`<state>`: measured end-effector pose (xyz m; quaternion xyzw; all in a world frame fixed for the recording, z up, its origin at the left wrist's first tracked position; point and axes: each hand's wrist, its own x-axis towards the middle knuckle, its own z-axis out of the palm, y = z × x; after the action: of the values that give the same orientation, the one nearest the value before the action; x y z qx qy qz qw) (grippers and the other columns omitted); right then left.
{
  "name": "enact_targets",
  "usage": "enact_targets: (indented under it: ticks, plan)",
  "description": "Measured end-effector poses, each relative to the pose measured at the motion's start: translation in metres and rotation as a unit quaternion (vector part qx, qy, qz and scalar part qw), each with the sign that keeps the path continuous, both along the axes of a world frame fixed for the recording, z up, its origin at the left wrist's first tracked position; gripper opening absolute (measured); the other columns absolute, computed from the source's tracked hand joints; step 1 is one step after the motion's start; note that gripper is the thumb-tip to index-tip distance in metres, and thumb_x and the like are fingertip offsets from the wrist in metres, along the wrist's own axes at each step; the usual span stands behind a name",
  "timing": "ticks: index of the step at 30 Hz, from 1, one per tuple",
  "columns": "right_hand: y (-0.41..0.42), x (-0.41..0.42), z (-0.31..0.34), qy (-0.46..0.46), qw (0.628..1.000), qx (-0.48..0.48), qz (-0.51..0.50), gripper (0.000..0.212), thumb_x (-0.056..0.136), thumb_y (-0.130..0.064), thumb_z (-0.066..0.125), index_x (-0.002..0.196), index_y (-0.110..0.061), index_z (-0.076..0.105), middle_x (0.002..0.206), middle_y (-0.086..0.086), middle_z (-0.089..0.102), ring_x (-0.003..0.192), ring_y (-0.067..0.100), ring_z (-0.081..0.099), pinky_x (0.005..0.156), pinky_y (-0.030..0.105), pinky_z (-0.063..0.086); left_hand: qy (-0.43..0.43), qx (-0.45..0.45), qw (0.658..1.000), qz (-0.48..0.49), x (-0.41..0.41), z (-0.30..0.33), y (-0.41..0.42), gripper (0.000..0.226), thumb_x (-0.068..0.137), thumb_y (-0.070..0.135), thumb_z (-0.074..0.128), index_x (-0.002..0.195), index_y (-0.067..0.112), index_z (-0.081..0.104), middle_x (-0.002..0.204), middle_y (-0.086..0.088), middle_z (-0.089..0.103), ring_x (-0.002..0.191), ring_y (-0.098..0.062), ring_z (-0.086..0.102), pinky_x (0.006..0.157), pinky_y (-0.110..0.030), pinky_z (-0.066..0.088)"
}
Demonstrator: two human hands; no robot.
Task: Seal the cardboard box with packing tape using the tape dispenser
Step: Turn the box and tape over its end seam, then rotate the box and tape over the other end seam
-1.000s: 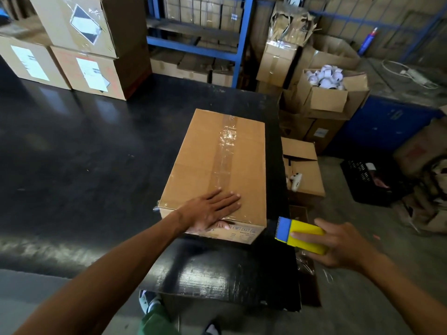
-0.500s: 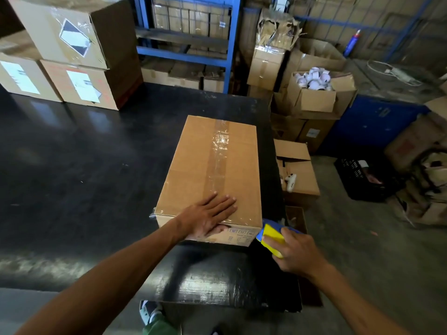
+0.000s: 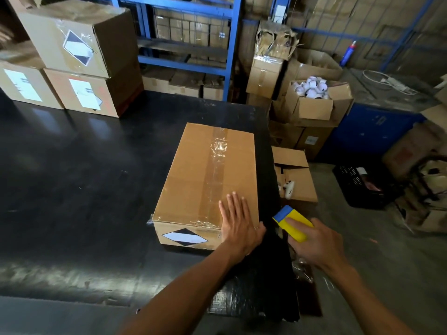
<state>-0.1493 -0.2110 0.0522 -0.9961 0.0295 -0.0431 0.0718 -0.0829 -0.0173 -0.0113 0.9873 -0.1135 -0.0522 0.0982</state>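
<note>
A closed brown cardboard box (image 3: pixel 191 180) lies on the black table (image 3: pixel 79 180), near its right edge. A strip of clear tape (image 3: pixel 216 170) runs lengthwise along the box's top seam. A black-and-white diamond label shows on its near end. My left hand (image 3: pixel 238 223) rests flat on the box's near right corner, fingers spread. My right hand (image 3: pixel 316 240) is just right of the box, past the table edge, gripping a yellow and blue tape dispenser (image 3: pixel 291 222) that does not touch the box.
Three labelled cartons (image 3: pixel 79 61) are stacked at the table's far left. Blue shelving (image 3: pixel 229 44) stands behind. Right of the table are open boxes, one with white rolls (image 3: pixel 312 87), a low carton (image 3: pixel 295 175), and a black crate (image 3: pixel 360 187) on the floor.
My left hand slid from the tape seam to the box's near right corner. My right hand drew the dispenser in to the box's near corner, then back out to the right.
</note>
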Motion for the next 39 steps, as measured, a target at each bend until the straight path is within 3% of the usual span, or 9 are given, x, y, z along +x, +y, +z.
enact_targets:
  ticks: [8,12,14,17,20,25,32,36,39]
  plan:
    - [0.029,0.029,0.009,-0.058,0.977,0.205,-0.008,0.051,0.076,-0.061,0.065,0.125,-0.046,0.062,0.083,-0.002,0.059,0.075,0.019,0.059,0.065,0.041,0.054,0.001,0.027,0.998,-0.055,0.001,0.004,0.064,0.101,0.084,0.071,0.008,0.159,0.003,0.005,0.167,-0.022,-0.006,0.154,-0.037,-0.013,0.122,-0.057,-0.011]
    - [0.047,0.046,0.015,-0.047,0.949,0.312,-0.019,0.048,0.07,-0.065,0.064,0.117,-0.065,0.054,0.09,-0.009,0.07,0.082,0.011,0.065,0.074,0.04,0.058,-0.018,0.001,0.995,-0.096,0.011,0.017,0.161,0.1,0.076,0.082,0.034,0.151,0.016,0.039,0.162,-0.009,0.03,0.15,-0.028,0.024,0.124,-0.045,0.002]
    - [0.063,0.057,0.021,-0.026,0.926,0.375,-0.036,0.047,0.069,-0.058,0.071,0.115,-0.061,0.059,0.096,-0.012,0.07,0.088,0.009,0.066,0.082,0.041,0.058,-0.014,0.029,0.997,-0.067,0.019,0.03,0.185,0.107,0.072,0.094,0.022,0.141,0.016,0.045,0.15,-0.008,0.04,0.142,-0.031,0.035,0.123,-0.055,0.01]
    - [0.091,0.074,0.027,0.005,0.875,0.479,-0.068,0.045,0.072,-0.039,0.082,0.116,-0.039,0.071,0.108,-0.014,0.071,0.097,0.008,0.065,0.093,0.042,0.056,0.035,-0.004,0.995,0.09,0.022,0.034,0.181,0.135,0.058,0.105,0.022,0.156,0.012,0.02,0.162,-0.02,0.014,0.151,-0.043,0.01,0.117,-0.065,-0.008]
    - [0.111,0.082,0.029,0.023,0.865,0.497,-0.059,0.045,0.069,-0.042,0.082,0.112,-0.045,0.07,0.107,-0.021,0.072,0.099,0.004,0.066,0.096,0.04,0.054,0.099,0.021,0.988,0.118,0.018,0.023,0.172,0.134,0.065,0.098,0.041,0.16,0.018,-0.008,0.164,-0.024,-0.021,0.15,-0.046,-0.02,0.114,-0.073,-0.009]
    - [0.127,0.089,0.035,0.012,0.861,0.504,-0.061,0.045,0.064,-0.043,0.082,0.107,-0.052,0.069,0.103,-0.026,0.072,0.098,0.002,0.066,0.095,0.038,0.055,0.121,0.056,0.991,0.024,0.026,0.034,0.198,0.131,0.069,0.087,0.058,0.161,0.017,-0.004,0.165,-0.026,-0.014,0.15,-0.049,-0.014,0.114,-0.074,-0.005]
    - [0.123,0.082,0.044,-0.022,0.819,0.567,-0.088,0.038,0.073,-0.023,0.084,0.109,-0.034,0.075,0.1,-0.016,0.074,0.09,-0.006,0.065,0.082,0.022,0.05,0.152,0.148,0.968,-0.134,0.049,0.049,0.296,0.131,0.068,0.073,0.074,0.159,0.033,-0.011,0.166,-0.008,-0.022,0.15,-0.031,-0.026,0.117,-0.059,-0.021]
    - [0.124,0.087,0.051,-0.039,0.792,0.596,-0.128,0.041,0.074,-0.021,0.084,0.113,-0.027,0.074,0.099,-0.012,0.073,0.093,0.002,0.064,0.078,0.024,0.048,0.151,0.107,0.977,-0.1,0.047,0.046,0.228,0.148,0.06,0.073,0.08,0.158,0.02,-0.018,0.159,-0.026,-0.031,0.142,-0.046,-0.033,0.113,-0.07,-0.018]
    - [0.122,0.087,0.05,-0.039,0.765,0.623,-0.159,0.041,0.074,-0.016,0.083,0.113,-0.023,0.074,0.099,-0.008,0.074,0.089,0.004,0.066,0.076,0.025,0.051,0.134,0.076,0.98,-0.124,0.034,0.029,0.166,0.141,0.063,0.071,0.079,0.157,0.033,-0.018,0.161,-0.021,-0.03,0.143,-0.05,-0.028,0.106,-0.079,-0.015]
